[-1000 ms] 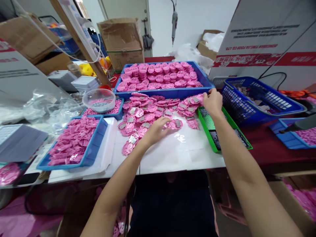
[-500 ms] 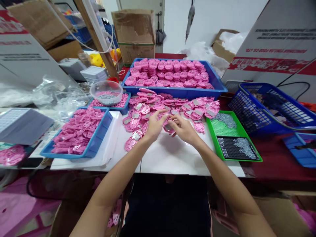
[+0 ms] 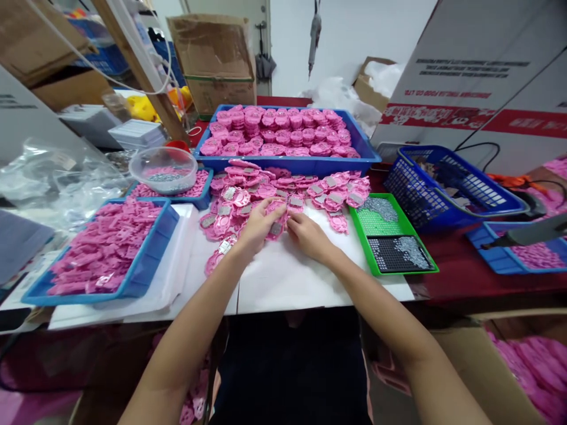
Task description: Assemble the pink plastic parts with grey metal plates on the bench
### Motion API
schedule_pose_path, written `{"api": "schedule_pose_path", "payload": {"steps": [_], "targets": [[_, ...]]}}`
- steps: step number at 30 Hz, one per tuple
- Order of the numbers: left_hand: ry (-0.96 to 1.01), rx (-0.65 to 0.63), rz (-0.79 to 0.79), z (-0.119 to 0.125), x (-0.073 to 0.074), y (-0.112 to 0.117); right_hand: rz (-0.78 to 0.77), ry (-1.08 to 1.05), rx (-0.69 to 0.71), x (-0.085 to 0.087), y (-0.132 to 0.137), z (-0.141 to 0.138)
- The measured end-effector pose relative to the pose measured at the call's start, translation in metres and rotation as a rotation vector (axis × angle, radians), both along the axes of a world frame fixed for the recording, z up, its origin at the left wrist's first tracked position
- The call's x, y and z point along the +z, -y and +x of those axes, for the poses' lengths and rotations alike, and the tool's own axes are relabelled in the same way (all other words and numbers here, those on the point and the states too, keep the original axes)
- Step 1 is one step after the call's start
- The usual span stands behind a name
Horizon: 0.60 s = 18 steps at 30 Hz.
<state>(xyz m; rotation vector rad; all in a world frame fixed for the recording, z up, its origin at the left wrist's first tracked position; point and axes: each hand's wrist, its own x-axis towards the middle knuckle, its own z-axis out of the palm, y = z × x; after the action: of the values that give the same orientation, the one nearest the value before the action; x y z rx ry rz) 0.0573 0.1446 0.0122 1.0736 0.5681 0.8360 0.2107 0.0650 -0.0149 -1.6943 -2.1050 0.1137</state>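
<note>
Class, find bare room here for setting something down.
Bare: the white surface between left hand, right hand and the near edge; also the red surface between the green tray and the blue tray at right. Crowded: beyond the hands, where pink parts heap up toward the blue bin.

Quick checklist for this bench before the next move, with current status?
1. Left hand at a pink part: ok, fingers against it.
2. Right hand holding something: cannot tell, fingertips curled out of sight.
3. Metal pieces confined to the black grid: not ok, more lie on the green tray behind it.
4. Bowl upright: ok, with grey bits inside.
5. Hanging driver away from both hands: ok, it hangs beyond the big blue tray.
</note>
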Motion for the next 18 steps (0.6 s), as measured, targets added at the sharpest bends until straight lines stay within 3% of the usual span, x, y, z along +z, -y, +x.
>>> {"api": "schedule_pose_path", "payload": {"steps": [6,10,14,18], "targets": [[-0.030,-0.070,-0.009,0.004,-0.009,0.004,-0.013,0.003,-0.004,0.000,0.002,0.000],[-0.080,-0.006,0.045,0.001,-0.006,0.001,0.013,-0.042,-0.069,0.002,0.008,0.006],[-0.240,0.027,0.180,0.001,-0.009,0.003,0.111,-0.349,-0.149,0.006,0.010,0.017],[-0.395,0.065,0.418,0.005,-0.017,0.008,0.131,-0.684,-0.183,0.018,0.011,0.019]]}}
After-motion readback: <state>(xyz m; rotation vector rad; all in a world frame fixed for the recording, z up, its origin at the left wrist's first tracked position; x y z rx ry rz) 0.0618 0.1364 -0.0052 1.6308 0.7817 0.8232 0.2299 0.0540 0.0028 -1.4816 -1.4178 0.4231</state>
